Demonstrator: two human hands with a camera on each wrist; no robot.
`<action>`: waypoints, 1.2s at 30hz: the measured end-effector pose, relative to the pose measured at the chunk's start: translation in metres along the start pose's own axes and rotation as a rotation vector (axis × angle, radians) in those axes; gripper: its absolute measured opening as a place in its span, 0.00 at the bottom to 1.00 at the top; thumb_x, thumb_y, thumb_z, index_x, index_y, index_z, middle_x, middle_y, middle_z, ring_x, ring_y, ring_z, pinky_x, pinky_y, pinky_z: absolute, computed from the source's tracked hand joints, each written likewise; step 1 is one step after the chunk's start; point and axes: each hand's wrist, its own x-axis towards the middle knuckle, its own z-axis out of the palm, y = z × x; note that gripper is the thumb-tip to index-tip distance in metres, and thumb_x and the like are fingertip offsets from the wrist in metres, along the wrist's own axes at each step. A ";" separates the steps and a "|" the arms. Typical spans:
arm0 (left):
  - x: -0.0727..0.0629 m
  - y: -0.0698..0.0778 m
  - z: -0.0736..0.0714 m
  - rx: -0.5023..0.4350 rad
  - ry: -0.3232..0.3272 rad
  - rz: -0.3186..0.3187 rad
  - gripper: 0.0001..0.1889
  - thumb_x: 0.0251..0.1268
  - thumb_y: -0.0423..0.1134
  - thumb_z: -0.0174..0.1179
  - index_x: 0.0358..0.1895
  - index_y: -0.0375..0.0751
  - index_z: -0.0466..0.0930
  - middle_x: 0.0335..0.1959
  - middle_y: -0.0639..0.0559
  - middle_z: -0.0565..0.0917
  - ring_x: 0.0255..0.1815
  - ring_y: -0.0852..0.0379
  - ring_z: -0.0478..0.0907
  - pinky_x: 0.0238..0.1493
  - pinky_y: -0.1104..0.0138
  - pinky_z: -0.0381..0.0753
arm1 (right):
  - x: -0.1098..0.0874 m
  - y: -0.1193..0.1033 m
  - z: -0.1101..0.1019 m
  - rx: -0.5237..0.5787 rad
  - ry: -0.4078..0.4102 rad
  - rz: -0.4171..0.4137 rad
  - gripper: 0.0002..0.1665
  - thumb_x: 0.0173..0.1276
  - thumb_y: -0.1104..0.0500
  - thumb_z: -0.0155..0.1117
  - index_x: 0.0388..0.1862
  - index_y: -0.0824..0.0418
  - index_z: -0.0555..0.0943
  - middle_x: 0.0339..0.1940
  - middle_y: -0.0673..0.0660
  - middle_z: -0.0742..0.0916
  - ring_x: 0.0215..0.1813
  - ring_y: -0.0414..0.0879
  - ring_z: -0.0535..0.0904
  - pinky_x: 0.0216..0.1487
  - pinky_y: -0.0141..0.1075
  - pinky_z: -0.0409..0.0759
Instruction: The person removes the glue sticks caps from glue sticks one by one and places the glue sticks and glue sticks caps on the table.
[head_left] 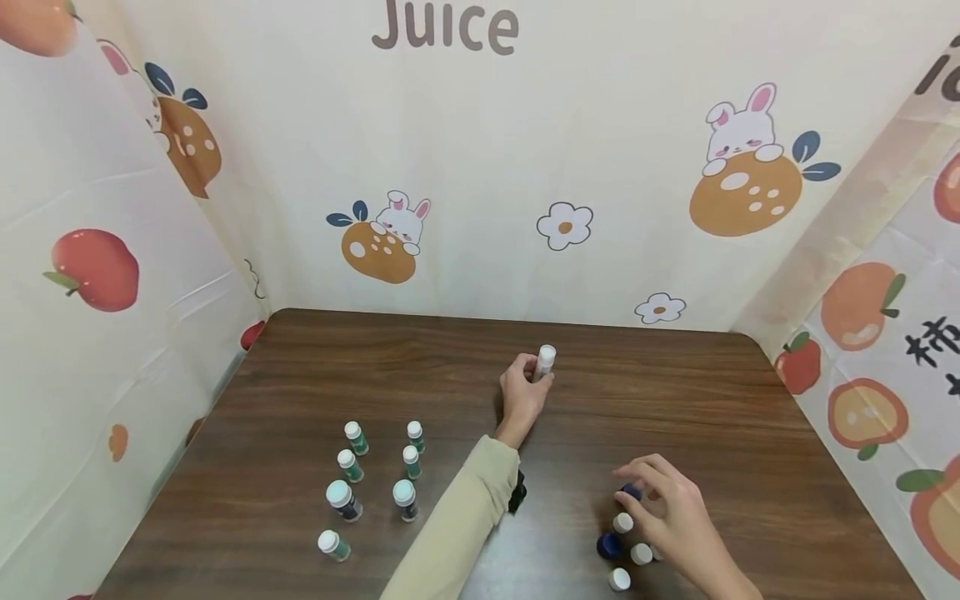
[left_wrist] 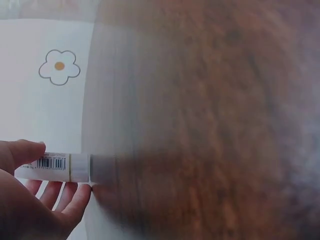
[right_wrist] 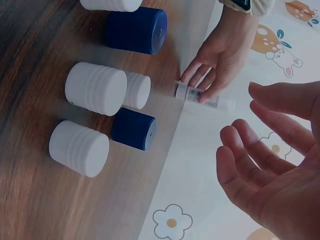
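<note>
My left hand [head_left: 523,390] grips a white capped tube [head_left: 547,357] between thumb and fingers near the back of the table. A barcode and a thin gold ring show on this tube [left_wrist: 52,167] in the left wrist view. My right hand [head_left: 671,508] hovers at the front right with fingers spread and bent. In the head view a dark blue cap [head_left: 632,491] appears between its thumb and fingers. The right wrist view shows that cap [right_wrist: 134,129] standing on the table, apart from the fingers. Beside it are white ridged caps [right_wrist: 96,88] and another dark blue cap [right_wrist: 136,30].
Several small bottles stand in two rough columns on the left of the wooden table [head_left: 450,350]. Most, such as this one [head_left: 356,437], have green labels and white lids; two wider bottles [head_left: 344,500] look darker. A printed curtain [head_left: 487,150] encloses the table's back and sides.
</note>
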 end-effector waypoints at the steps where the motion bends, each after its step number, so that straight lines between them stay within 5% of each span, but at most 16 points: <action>1: -0.001 0.000 -0.001 0.000 -0.001 0.004 0.12 0.50 0.31 0.69 0.38 0.39 0.80 0.34 0.51 0.82 0.38 0.54 0.77 0.44 0.62 0.76 | 0.000 0.000 -0.001 -0.004 0.002 0.004 0.24 0.39 0.73 0.77 0.35 0.53 0.83 0.35 0.44 0.81 0.31 0.36 0.74 0.27 0.30 0.77; 13: -0.016 0.008 -0.016 -0.014 -0.026 0.086 0.12 0.47 0.32 0.68 0.38 0.41 0.81 0.34 0.52 0.82 0.37 0.55 0.78 0.43 0.59 0.77 | 0.011 0.001 -0.011 -0.019 0.063 0.005 0.27 0.38 0.74 0.77 0.38 0.55 0.83 0.37 0.48 0.82 0.33 0.38 0.74 0.31 0.20 0.73; 25: -0.048 0.035 -0.041 -0.001 -0.118 0.195 0.13 0.47 0.31 0.68 0.39 0.42 0.80 0.35 0.53 0.82 0.38 0.57 0.79 0.41 0.63 0.79 | 0.031 -0.009 -0.018 0.005 0.088 -0.001 0.27 0.42 0.73 0.76 0.43 0.56 0.82 0.40 0.48 0.82 0.35 0.36 0.77 0.33 0.20 0.75; 36: -0.076 0.044 -0.063 0.081 -0.180 0.296 0.14 0.43 0.31 0.66 0.38 0.45 0.81 0.33 0.56 0.81 0.35 0.61 0.77 0.37 0.62 0.78 | 0.049 -0.023 -0.016 0.085 0.073 -0.066 0.30 0.43 0.73 0.76 0.47 0.57 0.81 0.44 0.52 0.81 0.38 0.36 0.77 0.33 0.23 0.78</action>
